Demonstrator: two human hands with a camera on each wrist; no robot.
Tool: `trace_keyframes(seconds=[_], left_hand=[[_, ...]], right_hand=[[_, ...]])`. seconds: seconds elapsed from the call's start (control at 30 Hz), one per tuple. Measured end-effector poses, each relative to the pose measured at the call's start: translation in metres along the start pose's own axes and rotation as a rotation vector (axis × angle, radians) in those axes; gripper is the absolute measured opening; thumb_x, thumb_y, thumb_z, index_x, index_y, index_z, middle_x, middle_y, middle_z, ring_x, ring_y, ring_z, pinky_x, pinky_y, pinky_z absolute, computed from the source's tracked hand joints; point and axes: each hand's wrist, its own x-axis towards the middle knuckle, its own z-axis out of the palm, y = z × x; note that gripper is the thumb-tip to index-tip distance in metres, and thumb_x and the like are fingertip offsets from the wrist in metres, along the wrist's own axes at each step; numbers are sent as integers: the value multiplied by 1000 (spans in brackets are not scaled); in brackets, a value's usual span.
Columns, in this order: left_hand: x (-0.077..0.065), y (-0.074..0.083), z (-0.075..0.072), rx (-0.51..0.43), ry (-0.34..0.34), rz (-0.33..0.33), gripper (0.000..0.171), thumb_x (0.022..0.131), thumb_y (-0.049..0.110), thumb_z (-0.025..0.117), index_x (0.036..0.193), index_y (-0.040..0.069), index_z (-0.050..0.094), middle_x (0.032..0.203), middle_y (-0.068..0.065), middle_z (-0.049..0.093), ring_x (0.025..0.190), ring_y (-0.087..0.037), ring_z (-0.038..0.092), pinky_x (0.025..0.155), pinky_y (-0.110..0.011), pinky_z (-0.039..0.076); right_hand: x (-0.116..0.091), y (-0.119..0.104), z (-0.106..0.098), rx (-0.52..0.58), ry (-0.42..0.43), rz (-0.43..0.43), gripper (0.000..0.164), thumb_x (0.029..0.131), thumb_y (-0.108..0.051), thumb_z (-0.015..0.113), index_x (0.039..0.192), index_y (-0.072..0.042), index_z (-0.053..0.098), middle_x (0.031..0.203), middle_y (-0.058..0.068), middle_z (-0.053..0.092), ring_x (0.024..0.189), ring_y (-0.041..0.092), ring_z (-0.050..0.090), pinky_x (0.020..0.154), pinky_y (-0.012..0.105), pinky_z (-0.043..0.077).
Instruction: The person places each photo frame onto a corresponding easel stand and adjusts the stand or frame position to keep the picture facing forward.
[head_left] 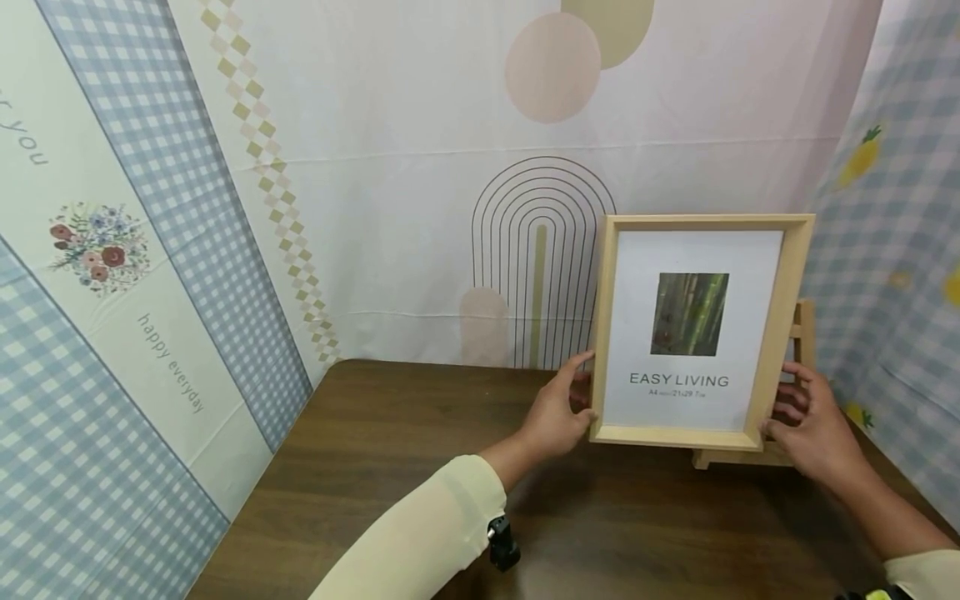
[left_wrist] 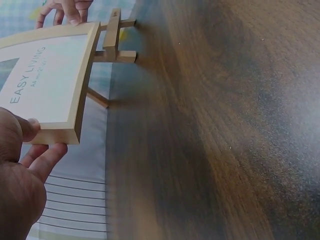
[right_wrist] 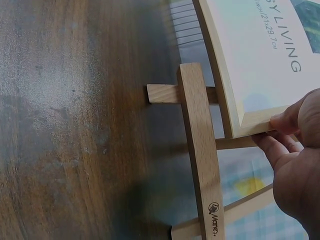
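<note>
Pale-wood picture frame (head_left: 690,333), likely light and stiff, perhaps fragile-fronted, is held in front of the easel (head_left: 806,333); left hand (head_left: 557,415) and right hand (head_left: 817,429) pinch its lower sides, sensible holds.

The easel (right_wrist: 197,125) stands on the right part of the worktop (head_left: 360,467); the frame (head_left: 693,329) is before it. One cloth (head_left: 390,225) hangs behind.

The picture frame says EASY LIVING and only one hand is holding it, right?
Not one hand but two: in the head view, the left hand grips one side of the picture frame and the right hand grips the other. It does say EASY LIVING.
</note>
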Motion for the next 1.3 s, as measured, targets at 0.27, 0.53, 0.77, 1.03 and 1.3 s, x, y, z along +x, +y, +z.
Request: trace_keyframes(seconds=[0.27, 0.53, 0.77, 1.03, 1.3], left_hand=[[1, 1, 3, 13, 4, 15, 91, 85, -14, 74, 157, 26, 35, 130, -10, 61, 92, -11, 63, 71, -19, 54], [1, 3, 5, 31, -2, 18, 91, 86, -12, 75, 157, 27, 34, 131, -8, 60, 95, -11, 63, 72, -19, 53], [3, 4, 7, 22, -4, 20, 92, 86, -12, 75, 157, 29, 34, 131, -7, 60, 95, -13, 64, 70, -19, 54], [4, 6, 9, -3, 0, 14, 92, 85, -14, 74, 157, 30, 35, 132, -8, 61, 95, -15, 66, 69, -19, 55], [4, 8, 11, -15, -8, 15, 92, 86, -14, 73, 157, 29, 34, 133, -10, 60, 95, -15, 66, 69, -19, 55]], right_hand=[[-1, 0, -4, 9, 1, -7, 94, 80, 26, 63, 156, 3, 12, 127, 35, 46, 91, -15, 48, 63, 14, 51], [-3, 2, -8, 9, -10, 0, 91, 82, 23, 62, 154, 6, 9, 127, 35, 45, 92, -15, 48, 63, 14, 50], [-2, 5, -11, 10, -6, -6, 91, 82, 24, 62, 154, 7, 10, 127, 34, 45, 92, -15, 48, 64, 13, 50], [-1, 7, -14, 4, 12, -23, 92, 79, 26, 62, 154, 8, 13, 126, 35, 45, 93, -15, 48, 66, 11, 49], [-2, 8, -18, 14, 28, -44, 92, 76, 27, 62, 154, 5, 17, 121, 27, 49, 93, -12, 51, 68, 11, 49]])
